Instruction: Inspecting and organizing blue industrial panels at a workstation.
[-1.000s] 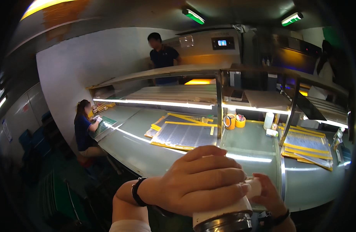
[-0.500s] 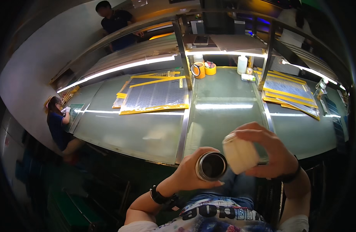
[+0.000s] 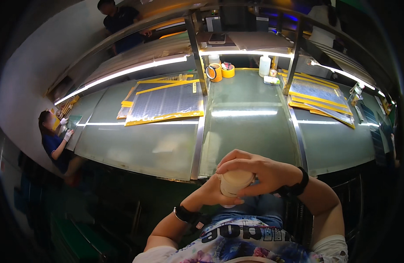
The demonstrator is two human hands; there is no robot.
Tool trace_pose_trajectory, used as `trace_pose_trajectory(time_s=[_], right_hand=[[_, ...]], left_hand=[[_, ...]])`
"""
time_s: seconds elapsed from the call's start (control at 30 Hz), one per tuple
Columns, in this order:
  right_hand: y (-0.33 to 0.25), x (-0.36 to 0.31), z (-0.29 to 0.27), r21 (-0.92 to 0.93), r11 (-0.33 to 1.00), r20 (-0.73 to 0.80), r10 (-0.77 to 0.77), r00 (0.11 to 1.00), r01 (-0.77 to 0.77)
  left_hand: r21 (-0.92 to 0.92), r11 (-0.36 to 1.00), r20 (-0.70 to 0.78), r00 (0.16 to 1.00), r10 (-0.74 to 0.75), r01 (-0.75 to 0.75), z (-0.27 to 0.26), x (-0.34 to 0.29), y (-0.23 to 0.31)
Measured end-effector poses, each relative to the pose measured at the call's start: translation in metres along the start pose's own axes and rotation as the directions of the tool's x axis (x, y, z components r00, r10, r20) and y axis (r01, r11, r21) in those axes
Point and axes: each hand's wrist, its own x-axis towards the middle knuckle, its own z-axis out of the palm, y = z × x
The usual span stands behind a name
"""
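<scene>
Long grey-green glossy worktable [image 3: 248, 133] runs left to right. Yellow-edged translucent sheet stack [image 3: 164, 103] far side, left; second yellow-edged sheet stack [image 3: 320, 98] far side, right. Near side, centre, by the table edge: white cylindrical capped container [image 3: 237, 181]. Left hand [image 3: 207, 191] wrapped round its side, right hand [image 3: 270, 173] clamped over its top. Two orange-yellow tape rolls [image 3: 228, 73] far centre.

Cream cap [image 3: 235, 180] between left hand [image 3: 207, 192] and right hand [image 3: 274, 173]

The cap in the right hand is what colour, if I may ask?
Off-white; the cap shows best in the head view.
</scene>
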Motion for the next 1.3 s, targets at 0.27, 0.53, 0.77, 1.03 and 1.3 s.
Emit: trace_pose_trajectory(time_s=[0.27, 0.53, 0.77, 1.03, 1.3], right_hand=[[0.016, -0.005, 0.035, -0.354, 0.853, -0.586, 0.116, 0.802, -0.383], [-0.007, -0.019, -0.008, 0.22, 0.963, 0.116, 0.131, 0.984, -0.155], [0.029, -0.018, 0.022, -0.115, 0.948, -0.445, 0.218, 0.869, -0.296], [0.045, -0.008, 0.013, -0.311, 0.926, -0.505, 0.031, 0.863, -0.215], [0.032, -0.016, -0.003, -0.075, 0.996, -0.232, 0.039, 0.972, -0.058]], left_hand=[[0.566, 0.812, -0.585, 0.763, 0.275, 0.141, 0.004, 0.019, -0.049], [-0.105, 0.99, 0.248, 0.967, -0.063, 0.091, -0.006, 0.005, -0.012], [0.449, 0.88, -0.445, 0.893, 0.071, 0.154, 0.004, 0.027, -0.031], [0.47, 0.873, -0.586, 0.785, 0.199, 0.13, -0.007, 0.038, -0.038], [0.331, 0.941, -0.234, 0.972, 0.016, 0.064, -0.013, 0.035, -0.039]])
